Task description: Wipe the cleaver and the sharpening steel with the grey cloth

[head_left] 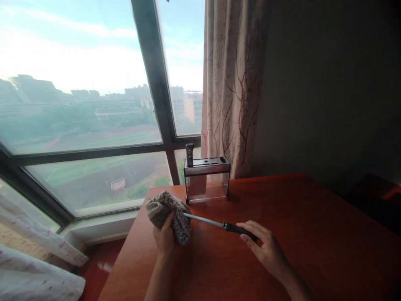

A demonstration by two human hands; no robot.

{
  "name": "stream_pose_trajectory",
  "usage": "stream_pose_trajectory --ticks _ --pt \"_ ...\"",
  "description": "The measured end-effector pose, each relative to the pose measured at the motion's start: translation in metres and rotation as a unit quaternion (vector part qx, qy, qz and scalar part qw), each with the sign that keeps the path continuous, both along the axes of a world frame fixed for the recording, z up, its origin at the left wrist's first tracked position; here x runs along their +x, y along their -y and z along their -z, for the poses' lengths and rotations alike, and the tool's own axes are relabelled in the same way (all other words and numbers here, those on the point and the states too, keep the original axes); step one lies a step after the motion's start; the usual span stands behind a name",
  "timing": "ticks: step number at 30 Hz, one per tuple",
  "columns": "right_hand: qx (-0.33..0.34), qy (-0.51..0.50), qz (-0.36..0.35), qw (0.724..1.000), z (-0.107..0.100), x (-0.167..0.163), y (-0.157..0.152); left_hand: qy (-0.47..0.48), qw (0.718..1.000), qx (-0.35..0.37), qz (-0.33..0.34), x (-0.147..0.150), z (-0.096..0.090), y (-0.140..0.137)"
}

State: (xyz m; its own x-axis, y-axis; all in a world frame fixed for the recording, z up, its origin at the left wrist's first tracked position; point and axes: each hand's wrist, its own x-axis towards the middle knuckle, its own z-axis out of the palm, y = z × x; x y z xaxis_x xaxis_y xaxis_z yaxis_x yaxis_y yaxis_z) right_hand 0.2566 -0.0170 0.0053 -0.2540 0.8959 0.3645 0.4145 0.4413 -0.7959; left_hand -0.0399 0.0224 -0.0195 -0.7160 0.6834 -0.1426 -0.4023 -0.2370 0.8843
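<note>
A bunched grey-brown cloth [171, 209] is gripped in my left hand [165, 239], thumb pressed over its front. My right hand [263, 244] is closed around the black handle of a sharpening steel [206, 220]. The steel's rod points left and its far end meets the cloth, where the tip is hidden. Both hands are above the wooden table. Behind them stands a knife block [206, 169] with clear sides and a slotted top. One black-handled tool [189, 155] sticks up from its left end.
The reddish-brown table [282, 200] has its left edge beside my left forearm. Beyond it are a large window with dark frames [138, 147] and a patterned curtain [236, 83]. A white curtain [34, 274] hangs at the lower left. A dark wall is on the right.
</note>
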Motion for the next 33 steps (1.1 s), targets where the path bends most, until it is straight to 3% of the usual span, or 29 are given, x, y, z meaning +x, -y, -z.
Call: stream_pose_trajectory --ticks 4,8,12,16,18,26,33 --pt "0.029 -0.010 0.010 0.999 0.001 0.007 -0.002 0.028 0.999 0.002 0.027 -0.001 0.004 -0.001" --pt "0.001 -0.021 0.019 1.000 0.002 0.008 -0.002 0.150 0.985 0.013 0.084 -0.001 -0.001 -0.003" --pt "-0.081 -0.060 0.032 0.994 0.002 0.001 0.002 0.241 0.955 0.055 0.166 -0.001 -0.009 0.000" --pt "-0.195 -0.118 0.017 0.973 0.002 -0.012 0.008 0.257 0.938 0.097 0.210 -0.002 -0.011 0.004" --pt "-0.220 -0.142 0.018 0.965 0.003 -0.019 0.009 0.260 0.934 0.113 0.218 -0.002 -0.010 0.005" --pt "-0.160 -0.165 0.028 0.973 0.018 -0.035 0.012 0.262 0.928 0.144 0.223 0.007 -0.013 0.004" --pt "-0.113 -0.129 0.015 0.985 0.018 -0.055 0.016 0.308 0.909 0.078 0.269 0.024 -0.012 0.010"
